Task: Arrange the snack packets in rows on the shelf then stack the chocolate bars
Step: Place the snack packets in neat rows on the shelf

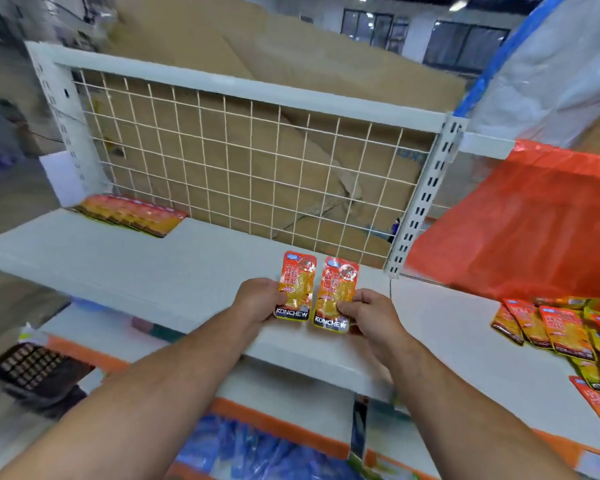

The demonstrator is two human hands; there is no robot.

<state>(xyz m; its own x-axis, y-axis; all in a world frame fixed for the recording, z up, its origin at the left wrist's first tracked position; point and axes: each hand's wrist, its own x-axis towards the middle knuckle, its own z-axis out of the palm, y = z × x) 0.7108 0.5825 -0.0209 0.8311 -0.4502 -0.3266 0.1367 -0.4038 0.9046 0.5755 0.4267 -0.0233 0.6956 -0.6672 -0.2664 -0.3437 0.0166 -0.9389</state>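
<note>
Two light, floppy, slick-looking snack packets, best taken by their bottom edges, are pinched side by side above the shelf (pixel 125 268) front, one packet (pixel 296 285) in the left hand (pixel 258 299), the other packet (pixel 336 294) in the right hand (pixel 368 315).

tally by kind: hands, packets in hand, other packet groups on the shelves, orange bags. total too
Hands: 2 (left hand, right hand)
Held snack packets: 2 (left packet, right packet)
Packet groups, pieces too blurred to count: 2 (back-left row, right heap)
Orange bag: 1
Total: 7
</note>
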